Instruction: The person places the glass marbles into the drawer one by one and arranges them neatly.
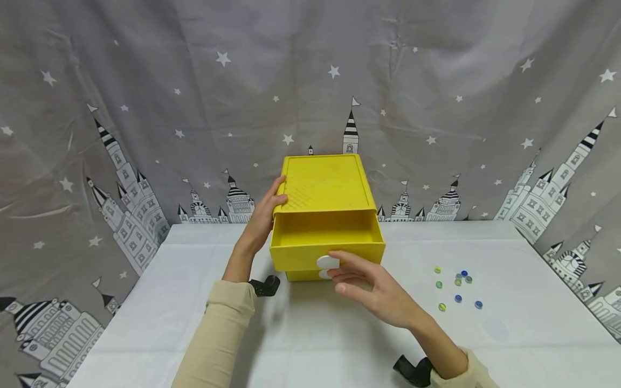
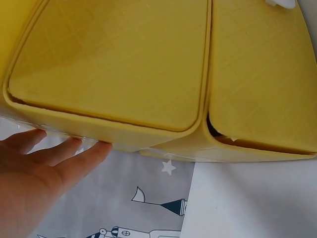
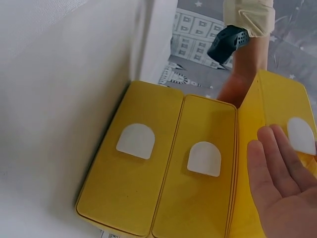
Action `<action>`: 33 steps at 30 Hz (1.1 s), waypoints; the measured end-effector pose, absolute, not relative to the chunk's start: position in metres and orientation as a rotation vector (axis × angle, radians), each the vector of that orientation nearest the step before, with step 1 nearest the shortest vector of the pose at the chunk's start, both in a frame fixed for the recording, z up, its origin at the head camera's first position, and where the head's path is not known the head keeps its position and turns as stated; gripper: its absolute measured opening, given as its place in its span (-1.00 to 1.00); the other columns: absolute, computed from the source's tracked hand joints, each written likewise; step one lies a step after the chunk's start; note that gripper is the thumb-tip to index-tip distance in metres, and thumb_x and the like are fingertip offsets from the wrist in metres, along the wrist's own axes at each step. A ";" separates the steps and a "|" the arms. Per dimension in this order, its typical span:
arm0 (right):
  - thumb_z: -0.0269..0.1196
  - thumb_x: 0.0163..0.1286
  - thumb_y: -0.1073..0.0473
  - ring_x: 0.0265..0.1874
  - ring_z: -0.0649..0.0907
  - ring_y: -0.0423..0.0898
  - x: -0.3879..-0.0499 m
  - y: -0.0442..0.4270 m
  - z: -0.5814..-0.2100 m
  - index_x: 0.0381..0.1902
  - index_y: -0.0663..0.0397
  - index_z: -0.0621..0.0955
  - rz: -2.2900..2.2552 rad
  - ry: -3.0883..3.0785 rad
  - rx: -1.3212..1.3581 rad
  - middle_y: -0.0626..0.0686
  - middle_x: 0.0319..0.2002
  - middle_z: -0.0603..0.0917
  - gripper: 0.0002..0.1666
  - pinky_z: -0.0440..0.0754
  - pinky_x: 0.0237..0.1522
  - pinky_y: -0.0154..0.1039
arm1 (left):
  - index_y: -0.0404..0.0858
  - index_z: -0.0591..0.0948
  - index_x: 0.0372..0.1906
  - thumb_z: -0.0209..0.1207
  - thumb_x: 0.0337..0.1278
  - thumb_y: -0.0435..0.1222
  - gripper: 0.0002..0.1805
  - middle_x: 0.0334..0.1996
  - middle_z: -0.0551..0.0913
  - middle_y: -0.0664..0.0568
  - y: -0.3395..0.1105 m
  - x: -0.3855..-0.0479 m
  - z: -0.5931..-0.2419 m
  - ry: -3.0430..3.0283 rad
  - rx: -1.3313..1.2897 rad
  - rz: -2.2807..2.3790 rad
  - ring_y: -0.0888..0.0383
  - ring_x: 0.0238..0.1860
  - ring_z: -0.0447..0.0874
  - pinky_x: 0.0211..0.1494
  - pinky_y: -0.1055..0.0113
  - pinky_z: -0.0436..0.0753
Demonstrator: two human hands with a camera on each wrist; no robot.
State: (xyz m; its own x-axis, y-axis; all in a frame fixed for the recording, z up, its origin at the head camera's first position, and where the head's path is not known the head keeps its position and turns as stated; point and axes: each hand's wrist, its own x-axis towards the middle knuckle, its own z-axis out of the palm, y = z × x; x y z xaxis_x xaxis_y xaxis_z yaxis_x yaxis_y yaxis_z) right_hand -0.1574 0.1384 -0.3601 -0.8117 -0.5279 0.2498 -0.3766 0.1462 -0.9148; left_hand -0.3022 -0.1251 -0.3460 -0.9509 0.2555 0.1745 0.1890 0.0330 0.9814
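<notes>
Standing on a white table (image 1: 145, 323), a yellow drawer box (image 1: 322, 183) takes the middle of the head view, its back toward a grey curtain (image 1: 291, 81) printed with white stars and castles. The top drawer (image 1: 296, 258) juts well out from the box, its yellow floor and inner walls showing, and a white knob (image 1: 328, 262) sits on its front. Two lower drawers (image 3: 203, 124), one under the other, sit closed in the right wrist view, each with a rounded white knob of its own. The left hand (image 1: 262, 218) lies against the box's left side near the upper edge, fingers spread and fairly straight; in the left wrist view three fingertips rest on that side wall. At the drawer front, the right hand (image 1: 375, 288) is loosely extended, fingers nearly straight rather than curled round anything, with the index fingertip at the knob's upper edge and the thumb lower down, apart from it; whether that fingertip presses the knob or only lies just beside it, I cannot tell. Beige sleeves (image 1: 213, 334) cover both forearms, and a dark device (image 1: 266, 285) shows at the left wrist. Small glass marbles (image 1: 458, 298), blue, green and yellowish, lie scattered on the table, right of the box and well apart from it.
</notes>
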 end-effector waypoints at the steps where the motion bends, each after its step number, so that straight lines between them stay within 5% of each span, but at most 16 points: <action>1: 0.20 0.44 0.19 0.11 0.60 -0.08 -0.157 0.139 -0.360 0.44 -0.12 0.36 -1.744 2.279 -0.906 0.01 0.15 0.60 -0.36 0.50 0.17 -0.13 | 0.16 0.04 0.58 -0.15 0.38 -0.07 -0.31 0.56 -0.07 0.09 -0.125 -0.302 -0.346 2.222 0.476 2.097 -0.07 0.36 0.24 0.33 -0.10 0.28; 12: 0.18 0.45 0.22 0.00 0.65 -0.08 -0.149 0.143 -0.370 0.41 -0.14 0.39 -1.771 2.408 -0.961 -0.08 -0.02 0.69 -0.40 0.50 0.16 -0.02 | 0.16 0.07 0.57 -0.11 0.37 -0.06 -0.31 0.55 -0.02 0.05 -0.126 -0.300 -0.344 2.205 0.457 2.114 -0.07 0.33 0.29 0.31 -0.11 0.31; 21: 0.16 0.42 0.37 -0.15 0.68 -0.07 -0.136 0.156 -0.373 -0.05 0.08 0.66 -1.856 2.501 -1.078 -0.07 -0.16 0.71 -0.77 0.60 0.00 -0.19 | 0.17 0.07 0.57 -0.10 0.37 -0.05 -0.31 0.55 -0.02 0.08 -0.125 -0.301 -0.346 2.186 0.476 2.131 -0.04 0.36 0.25 0.31 -0.12 0.30; 33: 0.23 0.31 0.46 -0.35 0.61 -0.11 -0.131 0.188 -0.381 -0.22 0.01 0.69 -1.894 2.629 -1.026 -0.01 -0.35 0.69 -0.74 0.57 -0.29 -0.26 | 0.16 0.03 0.58 -0.08 0.37 -0.08 -0.28 0.57 -0.10 0.10 -0.126 -0.301 -0.347 2.143 0.496 2.161 0.00 0.43 0.14 0.38 -0.07 0.21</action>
State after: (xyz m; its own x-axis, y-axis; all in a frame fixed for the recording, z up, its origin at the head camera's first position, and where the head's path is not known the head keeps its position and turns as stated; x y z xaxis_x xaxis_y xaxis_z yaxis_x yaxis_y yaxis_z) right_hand -0.1312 0.1881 -0.3810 -0.7878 -0.3175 0.5279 -0.6012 0.2098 -0.7711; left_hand -0.3008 -0.1257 -0.3470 -0.9465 0.2646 0.1846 0.1824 -0.0332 0.9827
